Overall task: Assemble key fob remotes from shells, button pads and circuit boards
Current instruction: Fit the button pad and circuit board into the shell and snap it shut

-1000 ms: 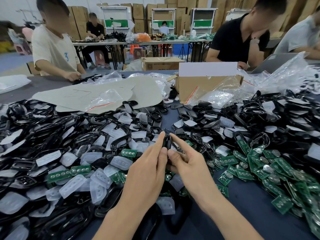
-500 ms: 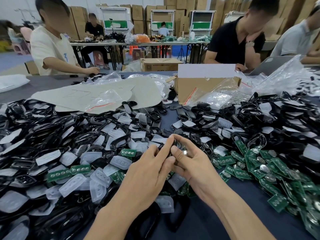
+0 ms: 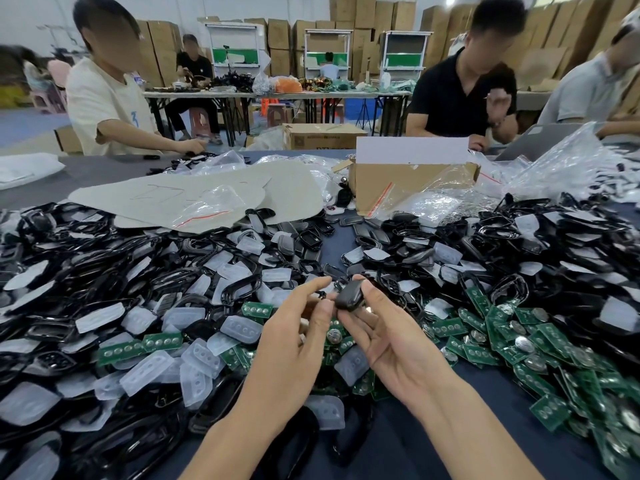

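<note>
The smooth black oval key fob shell [image 3: 348,295] is held above the heaps between both hands, its long axis tilted up and away to the right. The right hand [image 3: 391,336], palm up, pinches it between thumb and fingertips. The left hand [image 3: 298,337] has its index nearly straight and its thumb at the shell's left edge; whether it pinches anything I cannot tell. Green circuit boards [image 3: 485,344] lie nearer the right hand, translucent button pads [image 3: 242,329] nearer the left.
</note>
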A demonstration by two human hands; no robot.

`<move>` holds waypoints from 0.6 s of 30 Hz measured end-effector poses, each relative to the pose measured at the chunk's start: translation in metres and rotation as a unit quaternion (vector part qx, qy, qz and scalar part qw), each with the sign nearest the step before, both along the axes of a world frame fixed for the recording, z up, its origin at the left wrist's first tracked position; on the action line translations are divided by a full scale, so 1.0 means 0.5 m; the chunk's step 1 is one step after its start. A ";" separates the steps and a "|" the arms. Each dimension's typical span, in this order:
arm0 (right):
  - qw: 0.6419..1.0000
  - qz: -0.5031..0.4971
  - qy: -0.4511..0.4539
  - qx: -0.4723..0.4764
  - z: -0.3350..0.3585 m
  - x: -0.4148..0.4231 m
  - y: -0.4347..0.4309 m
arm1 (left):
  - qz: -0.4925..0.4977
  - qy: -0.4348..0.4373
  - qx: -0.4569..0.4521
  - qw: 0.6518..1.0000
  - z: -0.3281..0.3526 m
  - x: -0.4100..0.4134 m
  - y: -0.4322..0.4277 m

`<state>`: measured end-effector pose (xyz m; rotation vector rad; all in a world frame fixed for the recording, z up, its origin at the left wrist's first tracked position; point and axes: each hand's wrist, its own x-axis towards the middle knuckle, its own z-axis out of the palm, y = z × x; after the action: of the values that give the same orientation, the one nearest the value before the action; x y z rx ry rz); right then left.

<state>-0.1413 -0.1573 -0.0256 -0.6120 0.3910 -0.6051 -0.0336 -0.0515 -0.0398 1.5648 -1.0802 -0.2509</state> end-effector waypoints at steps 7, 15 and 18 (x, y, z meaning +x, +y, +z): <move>1.000 -0.014 0.022 0.015 -0.004 0.008 -0.002 | 0.007 -0.028 -0.018 0.999 0.001 0.000 -0.001; 0.998 0.000 0.039 0.059 -0.012 0.009 -0.004 | 0.007 -0.072 -0.018 0.997 -0.005 0.004 -0.004; 0.999 -0.026 0.042 0.013 -0.015 0.011 -0.001 | 0.010 -0.076 -0.017 0.997 -0.006 0.004 -0.005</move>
<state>-0.1360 -0.1579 -0.0330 -0.6048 0.4949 -0.6246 -0.0315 -0.0539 -0.0427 1.5828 -1.1799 -0.1005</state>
